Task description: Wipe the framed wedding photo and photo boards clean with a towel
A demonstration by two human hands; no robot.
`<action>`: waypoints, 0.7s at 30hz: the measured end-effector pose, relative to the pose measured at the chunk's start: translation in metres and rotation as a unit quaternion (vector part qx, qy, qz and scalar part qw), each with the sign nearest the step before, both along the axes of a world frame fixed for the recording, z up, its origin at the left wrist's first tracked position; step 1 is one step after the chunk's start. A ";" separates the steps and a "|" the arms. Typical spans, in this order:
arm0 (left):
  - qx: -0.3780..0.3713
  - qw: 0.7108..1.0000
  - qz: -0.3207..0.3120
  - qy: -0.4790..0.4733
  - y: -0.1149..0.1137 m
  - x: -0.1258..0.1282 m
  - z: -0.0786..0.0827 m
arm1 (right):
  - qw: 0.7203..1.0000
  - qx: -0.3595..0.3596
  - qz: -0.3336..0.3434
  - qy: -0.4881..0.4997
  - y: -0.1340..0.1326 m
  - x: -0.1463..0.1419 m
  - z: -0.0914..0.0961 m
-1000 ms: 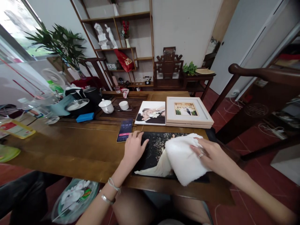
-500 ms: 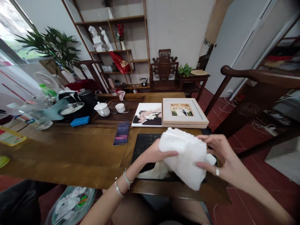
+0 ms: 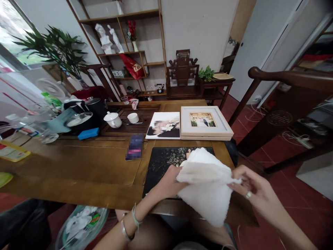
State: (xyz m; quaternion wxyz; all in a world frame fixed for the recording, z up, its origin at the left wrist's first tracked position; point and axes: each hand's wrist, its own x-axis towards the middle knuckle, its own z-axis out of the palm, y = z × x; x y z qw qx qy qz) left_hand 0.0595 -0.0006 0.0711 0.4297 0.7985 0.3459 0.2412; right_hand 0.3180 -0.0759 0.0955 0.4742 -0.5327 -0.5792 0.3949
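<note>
A white cloth (image 3: 205, 184) hangs between my two hands over the table's front edge. My left hand (image 3: 171, 180) grips its left side, with the fingers hidden behind the fabric. On the right, a corner of the cloth is pinched between the thumb and fingers of my right hand (image 3: 249, 184). Beneath it lies a dark photo panel (image 3: 162, 163) with a pale figure and speckled pattern; the cloth covers much of its right part.
Behind the panel lie a photo print (image 3: 163, 126) and a light wooden picture frame (image 3: 208, 133). A phone (image 3: 134, 147), blue sponge (image 3: 88, 133), lidded white cup (image 3: 112, 119) and small bowl (image 3: 133, 118) are leftward. A waste bin (image 3: 82, 225) stands below; a chair (image 3: 281, 114) is at right.
The bunched cloth has been opened out and now hangs lower. My right hand has moved slightly right and down, pulling a corner outward. More of the photo panel shows.
</note>
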 end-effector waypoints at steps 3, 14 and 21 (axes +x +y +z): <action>-0.069 0.997 -0.041 -0.017 0.004 0.000 0.010 | 0.981 -0.047 -0.074 0.172 0.015 -0.002 -0.013; -0.050 0.989 0.130 0.052 -0.006 0.029 0.000 | 0.967 0.126 -0.179 -0.131 0.033 0.030 -0.060; -0.064 0.990 0.121 0.016 0.020 0.030 0.001 | 0.891 0.292 0.044 -0.345 -0.009 0.034 -0.047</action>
